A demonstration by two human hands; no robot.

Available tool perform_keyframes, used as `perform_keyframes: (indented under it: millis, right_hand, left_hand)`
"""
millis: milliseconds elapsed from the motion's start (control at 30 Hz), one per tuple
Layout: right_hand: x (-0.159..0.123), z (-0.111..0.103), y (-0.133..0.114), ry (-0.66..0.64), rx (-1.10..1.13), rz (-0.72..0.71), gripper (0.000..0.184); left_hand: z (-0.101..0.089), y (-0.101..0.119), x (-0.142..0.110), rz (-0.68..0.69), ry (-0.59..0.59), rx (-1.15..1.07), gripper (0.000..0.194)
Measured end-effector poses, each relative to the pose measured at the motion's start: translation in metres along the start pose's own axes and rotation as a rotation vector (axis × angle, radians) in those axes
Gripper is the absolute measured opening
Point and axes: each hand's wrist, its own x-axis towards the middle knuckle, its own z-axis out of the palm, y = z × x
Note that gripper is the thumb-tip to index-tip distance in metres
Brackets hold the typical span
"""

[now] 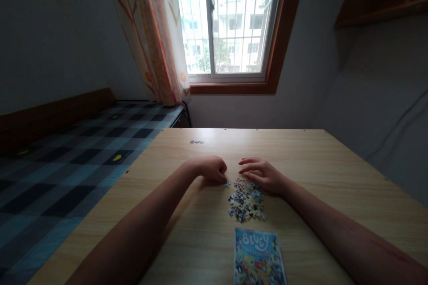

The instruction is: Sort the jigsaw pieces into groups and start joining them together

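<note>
A loose heap of small jigsaw puzzle pieces (245,202) lies on the wooden table in front of me. My left hand (214,169) is left of the heap, fingers curled, its fingertips closed at a light-blue puzzle piece (228,183) on the tabletop. Over the heap's far right edge rests my right hand (262,174), its fingers spread and stretched to the left, with nothing seen in them. Nearer to me lies a blue picture card (260,256) marked "BLUEY", with cartoon figures on it.
A short row of puzzle pieces (197,142) sits near the table's far left edge. The light wood table (294,151) reaches toward the window wall. On the left is a bed with a checked cover (83,173); a wooden shelf (384,11) hangs at upper right.
</note>
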Motion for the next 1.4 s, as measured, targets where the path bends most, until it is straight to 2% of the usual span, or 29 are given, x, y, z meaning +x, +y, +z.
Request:
perform_keyframes:
  millis: [233,467,633,833,1033,1267,1400]
  right_hand:
    - [0.000,-0.001,-0.002,-0.020,-0.002,0.005,0.020]
    - [0.000,0.000,-0.002,-0.021,-0.012,-0.007,0.020]
    - [0.001,-0.001,-0.001,0.005,0.022,0.010,0.020]
    - [0.001,-0.003,-0.001,-0.084,0.038,0.009,0.020]
    - [0.002,-0.006,-0.001,-0.193,0.043,0.027,0.021]
    - [0.004,-0.006,0.003,-0.232,0.010,0.003,0.018]
    - [0.004,-0.008,0.001,-0.240,0.063,0.033,0.017]
  left_hand:
    - [-0.001,0.005,-0.002,-0.019,0.000,0.012,0.023]
    - [0.001,0.014,0.000,-0.044,0.064,0.090,0.046]
    - [-0.005,0.022,-0.010,-0.065,-0.040,0.032,0.057]
    - [-0.002,0.037,-0.016,-0.048,-0.054,0.173,0.053]
    - [0.000,0.036,-0.014,-0.044,-0.026,0.174,0.047]
    - [-0.003,0.037,-0.015,-0.058,-0.056,0.190,0.049]
    - [-0.005,0.039,-0.016,-0.065,-0.071,0.198,0.050]
